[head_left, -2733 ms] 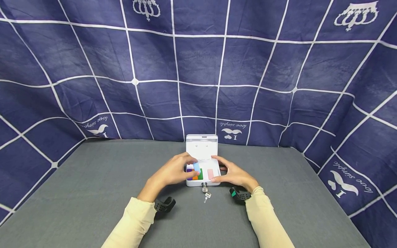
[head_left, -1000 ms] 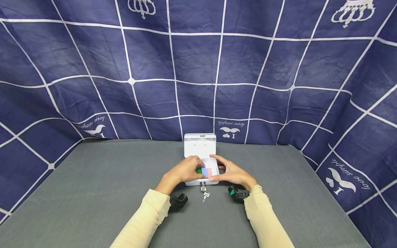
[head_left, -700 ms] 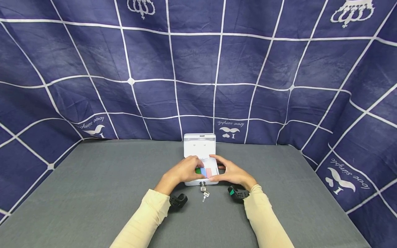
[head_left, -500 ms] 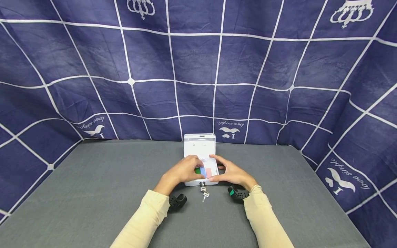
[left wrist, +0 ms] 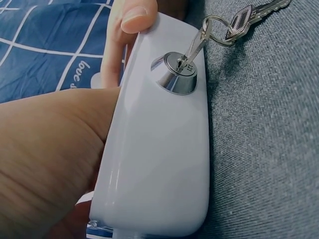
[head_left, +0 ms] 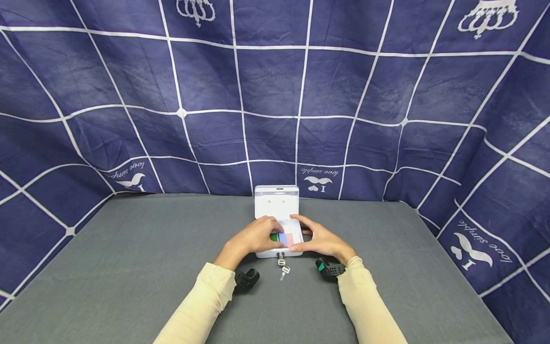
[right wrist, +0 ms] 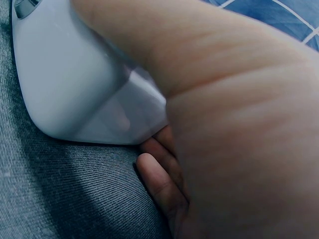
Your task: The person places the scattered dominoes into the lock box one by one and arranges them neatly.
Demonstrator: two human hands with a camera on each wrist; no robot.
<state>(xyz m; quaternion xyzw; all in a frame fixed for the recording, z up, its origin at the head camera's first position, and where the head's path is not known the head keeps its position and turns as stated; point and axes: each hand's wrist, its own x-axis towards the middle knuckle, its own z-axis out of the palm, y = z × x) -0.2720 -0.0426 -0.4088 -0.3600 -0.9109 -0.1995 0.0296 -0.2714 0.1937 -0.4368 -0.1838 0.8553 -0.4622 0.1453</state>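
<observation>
A white cash box (head_left: 268, 254) stands with its lid (head_left: 277, 204) raised in the head view. Inside it, my left hand (head_left: 253, 236) pinches a light blue block (head_left: 282, 239) between thumb and fingers. A pink block (head_left: 290, 239) lies against the blue one's right side, and part of a green block (head_left: 273, 237) shows on the left. My right hand (head_left: 322, 239) grips the box's right side, thumb at the front rim and fingers toward the back. The left hand covers the left part of the box in the head view.
A key sits in the lock (left wrist: 180, 74) on the box's front, with a second key (left wrist: 249, 22) hanging from its ring onto the grey cloth (head_left: 172, 224). Behind the table hangs a blue checked curtain (head_left: 275, 86).
My left hand has moved right with the blue block, which was tilted over the green one and now lies beside the pink block. The right hand has stayed on the box.
</observation>
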